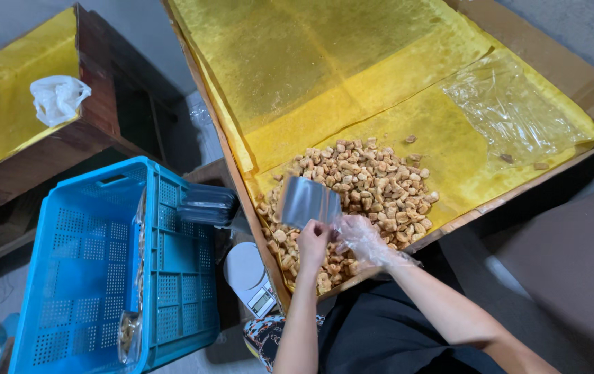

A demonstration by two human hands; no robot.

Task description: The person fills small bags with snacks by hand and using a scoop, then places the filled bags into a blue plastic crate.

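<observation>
At frame centre, a small clear plastic pouch point(307, 201) is held upright, mouth towards the top, pinched at its lower edge by the bare left hand point(312, 240). The right hand point(361, 235), sheathed in a thin plastic glove, is loosely curled beside it over lumpy tan snack pieces point(370, 185) heaped on yellow paper point(352, 83).

A thin clear plastic glove, crinkled and loose at the wrist, is worn on the right hand point(365, 239). The left hand point(311, 242) is left bare. Both forearms are unsleeved. Dark clothing is seen below.
</observation>
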